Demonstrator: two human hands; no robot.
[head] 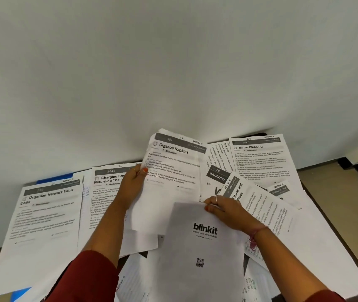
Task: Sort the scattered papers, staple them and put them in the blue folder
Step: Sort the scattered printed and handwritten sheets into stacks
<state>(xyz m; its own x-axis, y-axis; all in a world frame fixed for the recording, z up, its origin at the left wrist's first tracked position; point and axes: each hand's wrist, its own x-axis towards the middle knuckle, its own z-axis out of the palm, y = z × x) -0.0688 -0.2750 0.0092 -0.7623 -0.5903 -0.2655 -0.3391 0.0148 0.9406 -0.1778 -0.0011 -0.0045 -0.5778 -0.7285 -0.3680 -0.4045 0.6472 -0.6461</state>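
Many loose printed sheets cover the counter (335, 225), overlapping one another, so the sorting looks barely begun. Nearest, the blinkit sheet (204, 247) lies on top of the heap, and the right hand (223, 209) pinches its far edge between thumb and fingers. Just beyond, the left hand (133, 186) grips the left edge of the Organize Napkins sheet (173, 171) and lifts it, its far end curling upward. To the left lie the Charging sheet (106, 192) and the Organize Network Cable sheet (43, 214); to the far right, the Mirror Cleaning sheet (260, 160).

Single sheets like these are light, limp and easily creased; I judge an edge or corner pinch works for one, while a gathered stack wants squaring against the counter before stapling.

A blue folder (54, 179) shows only as a sliver behind the Network Cable sheet, and another blue corner pokes out at the near left; whether both belong to one folder I cannot tell. No stapler is visible; it may be buried or out of view. Small print is blurred, and several sheets are cut off by others.
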